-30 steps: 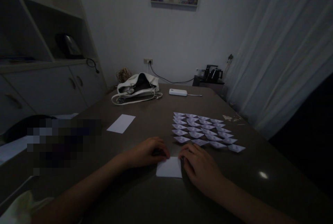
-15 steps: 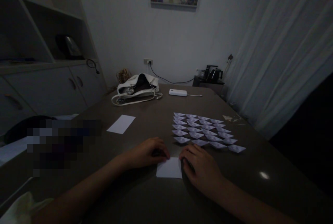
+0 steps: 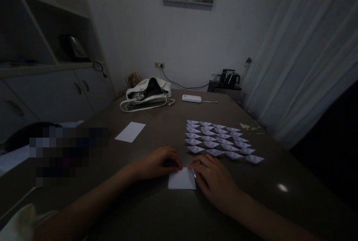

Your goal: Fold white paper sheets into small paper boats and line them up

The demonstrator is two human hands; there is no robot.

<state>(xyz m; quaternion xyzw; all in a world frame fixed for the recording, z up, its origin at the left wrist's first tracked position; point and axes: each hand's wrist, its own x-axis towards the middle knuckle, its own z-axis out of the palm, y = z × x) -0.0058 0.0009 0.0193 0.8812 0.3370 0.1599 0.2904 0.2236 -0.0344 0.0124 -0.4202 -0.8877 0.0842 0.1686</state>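
A folded sheet of white paper (image 3: 181, 179) lies on the dark table in front of me, its edges slightly uneven at the lower left. The curled fingers of my left hand (image 3: 162, 163) hold its top edge near the left corner. My right hand (image 3: 214, 179) is at the top right corner, index fingertip on the top edge and thumb by the right side. Both hands are closed on the paper; their fingertips partly cover its upper corners. Just beyond my right hand stand rows of small folded paper boats (image 3: 211, 144). A flat white sheet (image 3: 130, 131) lies to the far left.
Toward the back of the table (image 3: 165, 118) are a white handbag (image 3: 148, 95) and a white power bank (image 3: 191, 99) with a short cable. A kettle (image 3: 231, 80) stands on a low stand at the wall. Blurred items lie at the left edge.
My right index fingertip has moved left along the paper's top edge, and the right corner has lifted a little. My left hand stays put.
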